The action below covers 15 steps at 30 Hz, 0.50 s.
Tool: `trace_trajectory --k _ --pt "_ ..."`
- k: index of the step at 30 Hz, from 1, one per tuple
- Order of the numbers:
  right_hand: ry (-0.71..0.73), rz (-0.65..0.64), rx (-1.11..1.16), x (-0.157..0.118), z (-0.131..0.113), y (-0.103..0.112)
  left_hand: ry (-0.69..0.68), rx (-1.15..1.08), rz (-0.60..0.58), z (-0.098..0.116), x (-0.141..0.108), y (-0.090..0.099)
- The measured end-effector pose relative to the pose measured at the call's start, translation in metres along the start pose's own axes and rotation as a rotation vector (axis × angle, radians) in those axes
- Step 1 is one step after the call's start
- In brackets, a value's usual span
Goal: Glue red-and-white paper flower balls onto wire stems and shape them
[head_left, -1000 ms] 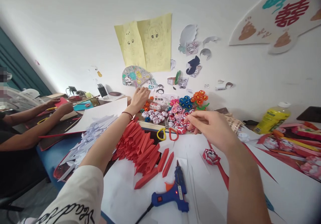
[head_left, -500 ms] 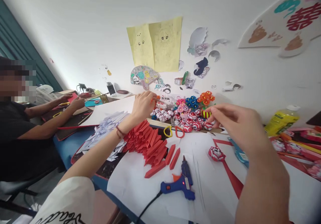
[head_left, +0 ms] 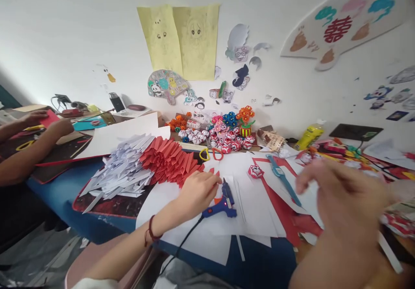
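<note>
My left hand [head_left: 199, 194] hangs over the red folded paper pieces [head_left: 168, 161], just left of the blue glue gun [head_left: 223, 200]; its fingertips are together, and what they hold, if anything, is too small to make out. On the right, my right hand [head_left: 343, 194] is raised and blurred by motion, so its fingers are unclear. Between the hands, a red-and-white paper ball [head_left: 256, 171] lies on white paper. White folded strips [head_left: 123, 168] are heaped left of the red pieces. Yellow-and-red-handled scissors [head_left: 211, 154] lie behind the glue gun.
Paper balls [head_left: 231, 142] and a potted paper flower [head_left: 245, 127] stand along the wall. A yellow bottle [head_left: 309, 135] is at the back right, a blue watch-like strap [head_left: 283, 179] nearer. At the left, another person's hands [head_left: 60, 127] hold red paper.
The view has turned right. My left hand has drawn back from the flowers toward the glue gun. My right hand has moved away from the potted flower, rightward and nearer me.
</note>
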State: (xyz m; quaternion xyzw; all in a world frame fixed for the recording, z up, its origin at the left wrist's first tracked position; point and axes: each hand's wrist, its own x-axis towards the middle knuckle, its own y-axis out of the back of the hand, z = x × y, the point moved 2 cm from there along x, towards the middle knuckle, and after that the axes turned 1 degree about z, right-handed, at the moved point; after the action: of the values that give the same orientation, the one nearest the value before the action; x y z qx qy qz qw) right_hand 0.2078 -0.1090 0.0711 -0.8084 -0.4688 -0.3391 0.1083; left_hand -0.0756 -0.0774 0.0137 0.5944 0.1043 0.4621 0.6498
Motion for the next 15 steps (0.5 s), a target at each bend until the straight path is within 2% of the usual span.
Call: trace_trajectory --k 1,3,5,7,9,12,15 --pt "-0.045 -0.05 0.01 0.002 0.006 -0.01 0.011 -0.025 -0.016 0.002 -0.003 -0.005" --pt "-0.137 -0.179 -0.139 0.006 0.034 -0.028 0.037 -0.073 -0.031 0.005 -0.009 -0.01" --pt "-0.109 -0.321 -0.449 0.009 0.073 -0.04 0.073 -0.101 -0.029 0.007 -0.013 -0.012" --pt "-0.108 -0.387 -0.552 0.007 0.11 -0.046 0.108 -0.109 -0.029 0.008 -0.019 -0.013" --pt "-0.084 -0.452 -0.605 0.002 0.135 -0.053 0.121 -0.082 -0.047 0.009 -0.025 -0.016" --pt "-0.062 -0.528 -0.679 -0.003 0.153 -0.064 0.113 0.022 -0.086 0.01 -0.035 -0.023" --pt "-0.057 -0.581 -0.724 -0.003 0.162 -0.072 0.091 0.097 -0.071 0.011 -0.045 -0.027"
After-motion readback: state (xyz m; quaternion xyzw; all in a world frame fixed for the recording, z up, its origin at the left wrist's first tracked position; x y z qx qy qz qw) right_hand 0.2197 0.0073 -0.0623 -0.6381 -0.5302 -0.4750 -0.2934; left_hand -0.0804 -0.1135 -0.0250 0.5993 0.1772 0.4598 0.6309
